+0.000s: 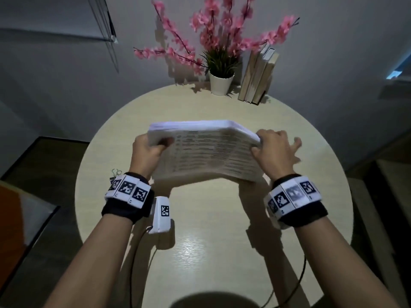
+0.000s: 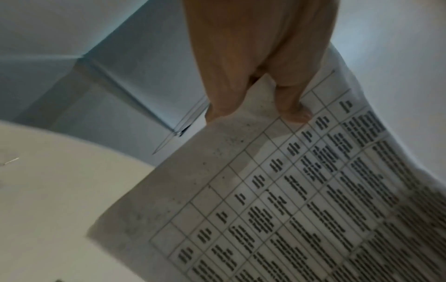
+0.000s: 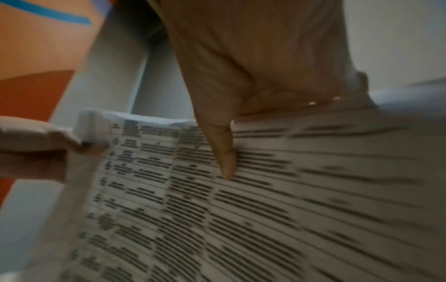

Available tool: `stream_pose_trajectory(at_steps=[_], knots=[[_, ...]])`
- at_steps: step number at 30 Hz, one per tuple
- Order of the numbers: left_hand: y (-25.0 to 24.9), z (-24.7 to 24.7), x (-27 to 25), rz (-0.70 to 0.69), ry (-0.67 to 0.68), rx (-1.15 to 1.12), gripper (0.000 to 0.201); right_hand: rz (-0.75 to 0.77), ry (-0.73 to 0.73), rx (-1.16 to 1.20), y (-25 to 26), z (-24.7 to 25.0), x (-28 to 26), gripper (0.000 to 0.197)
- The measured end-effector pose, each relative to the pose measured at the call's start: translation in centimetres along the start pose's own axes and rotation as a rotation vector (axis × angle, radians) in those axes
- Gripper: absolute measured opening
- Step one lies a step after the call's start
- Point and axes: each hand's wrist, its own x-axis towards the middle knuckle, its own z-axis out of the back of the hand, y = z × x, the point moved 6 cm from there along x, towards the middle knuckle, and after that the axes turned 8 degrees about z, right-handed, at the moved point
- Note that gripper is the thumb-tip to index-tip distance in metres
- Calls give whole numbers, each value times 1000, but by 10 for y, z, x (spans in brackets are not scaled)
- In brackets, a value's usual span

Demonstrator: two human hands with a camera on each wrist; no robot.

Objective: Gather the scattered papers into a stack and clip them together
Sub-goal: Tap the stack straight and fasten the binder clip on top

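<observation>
A stack of printed table sheets [image 1: 206,152] is held up off the round table [image 1: 211,241], tilted with its printed face toward me. My left hand [image 1: 151,147] grips its left edge, thumb on the printed face. My right hand [image 1: 273,150] pinches the right edge, thumb on the print and some fingers spread behind. The left wrist view shows my left hand [image 2: 253,66] with its thumb on the sheet [image 2: 289,190]. In the blurred right wrist view the right thumb [image 3: 224,156] presses the sheets [image 3: 241,219]. Binder clips [image 1: 116,173] lie at the table's left edge, half hidden by my left wristband.
A white pot of pink blossoms [image 1: 221,82] and several upright books [image 1: 258,78] stand at the table's far edge. Cables hang off the near edge. An orange and grey object [image 1: 15,218] sits low beside the table at the left.
</observation>
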Motion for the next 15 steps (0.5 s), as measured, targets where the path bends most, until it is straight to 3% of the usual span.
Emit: stream_pose_trajectory(at_steps=[2,4,6,7,9,10,12,13,15], knots=[[-31,-8,-8,-160,41,39,26,114,-9,100,24,7,11,16],[-47,-4,-10,-213,-29,-21,22,172,-69,305,38,14,19,11],[-44,13,-2,-149,-204,-150,31,202,-149,468,41,25,22,6],[-39,20,2,-80,-264,-185,45,211,-181,552,39,29,22,6],[-29,17,7,101,-208,-240,75,208,-219,762,34,36,18,14],[-28,8,8,138,-111,-308,75,205,-239,870,32,37,16,20],[-49,-7,5,52,14,-390,47,196,-288,1068,26,38,12,26],[-62,-7,0,-9,-11,-407,34,199,-317,1136,23,39,10,25],[-81,-4,-3,-107,-61,-449,31,225,-362,1232,19,42,6,19]])
